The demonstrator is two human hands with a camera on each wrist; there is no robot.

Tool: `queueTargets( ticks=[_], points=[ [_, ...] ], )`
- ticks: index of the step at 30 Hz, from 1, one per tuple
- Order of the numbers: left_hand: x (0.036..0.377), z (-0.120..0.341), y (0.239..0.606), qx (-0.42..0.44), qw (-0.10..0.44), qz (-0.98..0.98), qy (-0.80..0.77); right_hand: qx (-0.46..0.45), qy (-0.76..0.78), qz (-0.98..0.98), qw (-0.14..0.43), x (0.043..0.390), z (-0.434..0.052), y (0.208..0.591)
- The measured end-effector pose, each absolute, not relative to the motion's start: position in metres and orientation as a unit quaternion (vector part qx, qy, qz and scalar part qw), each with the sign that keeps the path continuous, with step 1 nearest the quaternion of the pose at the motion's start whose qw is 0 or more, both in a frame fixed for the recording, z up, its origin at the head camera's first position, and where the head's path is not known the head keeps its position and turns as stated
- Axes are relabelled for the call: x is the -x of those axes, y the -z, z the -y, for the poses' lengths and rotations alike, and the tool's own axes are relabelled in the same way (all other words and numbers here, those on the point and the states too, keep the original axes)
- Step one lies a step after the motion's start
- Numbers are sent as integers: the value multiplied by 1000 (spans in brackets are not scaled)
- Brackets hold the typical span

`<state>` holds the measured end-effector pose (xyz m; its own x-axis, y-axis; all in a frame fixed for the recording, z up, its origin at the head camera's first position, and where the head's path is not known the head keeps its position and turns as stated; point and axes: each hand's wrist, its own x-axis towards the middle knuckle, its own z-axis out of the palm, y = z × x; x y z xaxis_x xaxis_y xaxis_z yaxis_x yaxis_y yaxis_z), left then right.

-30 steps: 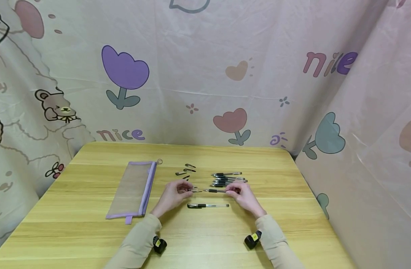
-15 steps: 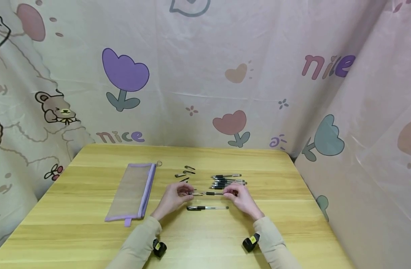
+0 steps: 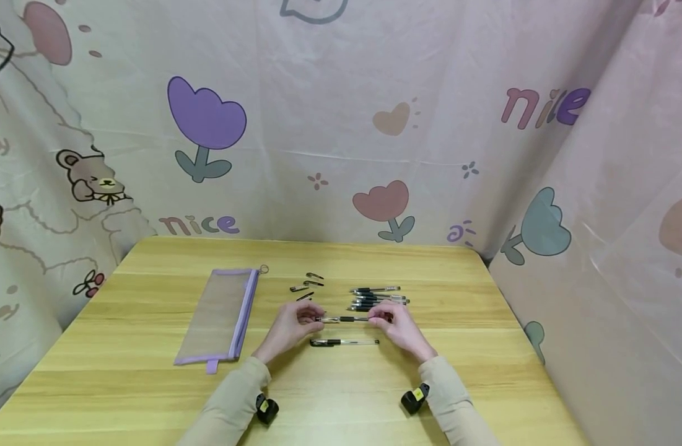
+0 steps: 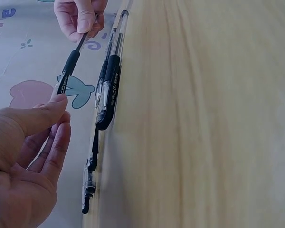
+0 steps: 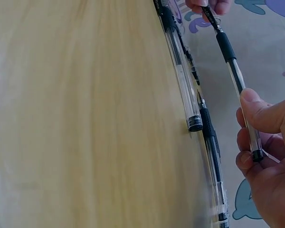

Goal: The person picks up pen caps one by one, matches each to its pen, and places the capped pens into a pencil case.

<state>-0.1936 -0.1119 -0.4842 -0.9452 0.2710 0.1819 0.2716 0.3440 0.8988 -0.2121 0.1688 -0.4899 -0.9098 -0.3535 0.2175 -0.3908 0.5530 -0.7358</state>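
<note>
My left hand point(image 3: 290, 326) pinches a pen cap point(image 3: 331, 320) between thumb and fingers. Facing it, my right hand point(image 3: 399, 326) grips the clear barrel of a gel pen point(image 5: 235, 71) with a black rubber grip. Pen and cap form one straight line above the table, the tip end of the pen right at the cap's mouth. In the right wrist view the barrel's black end plug shows by the curled fingers. Just in front of both hands, a capped gel pen point(image 3: 343, 342) lies crosswise on the table.
Several uncapped pens point(image 3: 376, 298) lie in a bunch behind my right hand. Loose black caps point(image 3: 314, 283) are scattered behind the left hand. A mesh zip pouch point(image 3: 215, 316) with purple edging lies flat on the wooden table point(image 3: 341, 402) at left. A printed curtain point(image 3: 296, 111) hangs behind.
The right hand has moved slightly left with the pen, so the gap between the pen's tip and the cap has closed. The capped pen, pouch and bunch stay where they were.
</note>
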Motion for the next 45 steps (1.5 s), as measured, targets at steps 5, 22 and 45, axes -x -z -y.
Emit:
queueTargets(
  ticks=[5, 22, 45],
  points=[
    [194, 111, 484, 169, 4, 822, 543, -221, -419, 881, 26, 213, -166, 488],
    [191, 107, 486, 168, 9, 828, 536, -230, -405, 885, 27, 208, -159, 488],
    [186, 107, 490, 154, 35, 824, 545, -257, -404, 877, 37, 205, -150, 487]
  ],
)
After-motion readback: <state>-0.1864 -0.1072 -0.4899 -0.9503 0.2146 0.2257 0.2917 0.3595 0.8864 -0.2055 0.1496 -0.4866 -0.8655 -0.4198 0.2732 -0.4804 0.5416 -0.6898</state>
